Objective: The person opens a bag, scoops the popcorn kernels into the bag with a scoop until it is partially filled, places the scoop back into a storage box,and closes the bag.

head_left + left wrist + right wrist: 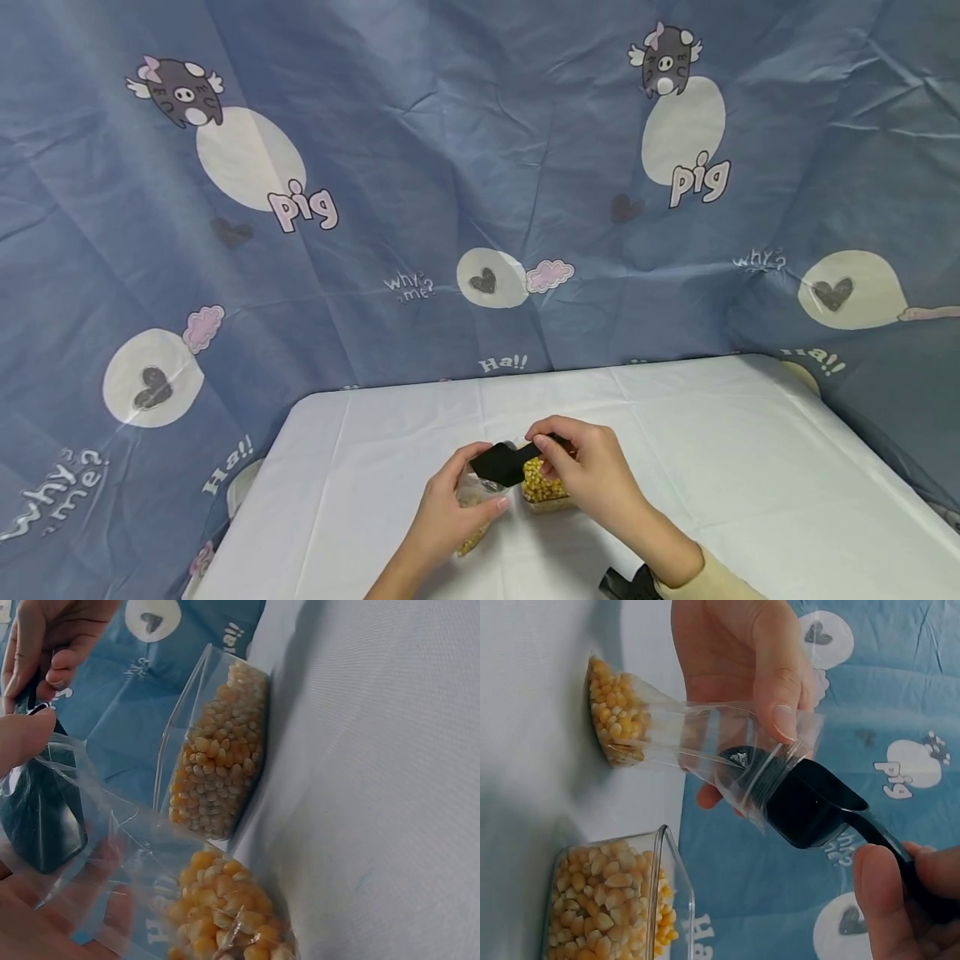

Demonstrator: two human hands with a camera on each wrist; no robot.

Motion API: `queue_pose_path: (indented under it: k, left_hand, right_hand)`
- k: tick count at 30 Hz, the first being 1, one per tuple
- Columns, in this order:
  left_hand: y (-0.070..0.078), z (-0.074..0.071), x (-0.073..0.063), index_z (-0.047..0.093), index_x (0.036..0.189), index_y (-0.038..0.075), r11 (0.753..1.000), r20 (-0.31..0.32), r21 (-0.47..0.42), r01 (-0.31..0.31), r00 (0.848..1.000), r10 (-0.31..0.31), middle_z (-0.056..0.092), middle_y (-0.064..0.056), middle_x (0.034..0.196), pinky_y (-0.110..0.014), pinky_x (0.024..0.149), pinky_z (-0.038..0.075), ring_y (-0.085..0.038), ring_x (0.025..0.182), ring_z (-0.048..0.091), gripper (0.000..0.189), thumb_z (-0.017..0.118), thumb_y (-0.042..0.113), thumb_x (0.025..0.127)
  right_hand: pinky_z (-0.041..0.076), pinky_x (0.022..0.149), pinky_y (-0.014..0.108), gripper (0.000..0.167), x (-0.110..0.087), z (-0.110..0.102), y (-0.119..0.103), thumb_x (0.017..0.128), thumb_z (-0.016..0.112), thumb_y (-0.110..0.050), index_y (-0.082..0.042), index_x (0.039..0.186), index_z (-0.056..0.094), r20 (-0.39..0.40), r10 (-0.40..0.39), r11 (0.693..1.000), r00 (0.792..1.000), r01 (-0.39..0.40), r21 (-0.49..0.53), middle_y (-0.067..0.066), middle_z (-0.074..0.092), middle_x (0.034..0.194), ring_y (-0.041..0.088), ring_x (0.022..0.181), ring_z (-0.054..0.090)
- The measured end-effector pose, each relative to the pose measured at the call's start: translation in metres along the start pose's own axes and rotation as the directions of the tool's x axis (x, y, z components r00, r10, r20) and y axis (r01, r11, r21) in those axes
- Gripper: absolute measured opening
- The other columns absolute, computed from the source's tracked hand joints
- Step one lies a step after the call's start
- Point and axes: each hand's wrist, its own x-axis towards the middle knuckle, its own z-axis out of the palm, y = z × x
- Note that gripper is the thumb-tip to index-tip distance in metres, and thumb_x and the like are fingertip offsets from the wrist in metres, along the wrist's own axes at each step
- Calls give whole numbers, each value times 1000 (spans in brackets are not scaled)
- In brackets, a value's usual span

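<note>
My left hand [448, 510] grips a clear zip bag [705, 724] near its mouth, thumb on one side and fingers round the other. Yellow corn kernels [615, 705] fill the bottom of the bag. Between thumb and fingers, my right hand [588, 467] pinches the handle of a black scoop [817, 806]. The scoop's front end reaches into the bag's mouth, tilted towards it, and no kernels show in its bowl. Close beside the bag stands a clear rectangular container [161, 761] holding more corn kernels [217, 757], partly behind my right hand in the head view.
A white cloth [360, 483] covers the table under both hands. Behind it hangs a blue curtain [420, 167] printed with pigs and hearts. A black device [633, 585] sits at my right wrist, by the beige sleeve [712, 581].
</note>
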Motion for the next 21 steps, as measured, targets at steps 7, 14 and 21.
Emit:
queue_pose_path:
  k: [7, 14, 21]
  left_hand:
    - [3, 1, 0, 54, 137, 40, 1000, -30, 5, -10, 1000, 10, 57, 5, 139, -64, 108, 31, -26, 136, 46, 68, 87, 24, 80]
    - [4, 0, 0, 53, 136, 41, 999, -62, 26, -19, 998, 21, 56, 10, 139, -63, 109, 31, -20, 137, 45, 68, 87, 22, 80]
    - [3, 2, 1, 53, 137, 40, 999, -77, 10, -45, 996, 46, 57, 11, 138, -60, 111, 30, -15, 137, 44, 70, 88, 21, 79]
  right_hand:
    - [53, 52, 25, 21, -1, 1, -3, 95, 70, -7, -28, 97, 72, -45, -137, 990, 990, 135, -35, -8, 69, 80, 14, 57, 64]
    - [51, 53, 20, 13, -1, 5, -2, 96, 69, -8, -20, 98, 73, -49, -241, 968, 969, 236, -84, -10, 67, 86, 5, 58, 60]
    - [47, 52, 16, 11, -2, 7, -2, 96, 68, -7, -17, 99, 73, -38, -309, 946, 950, 303, -116, -12, 64, 84, 0, 59, 55]
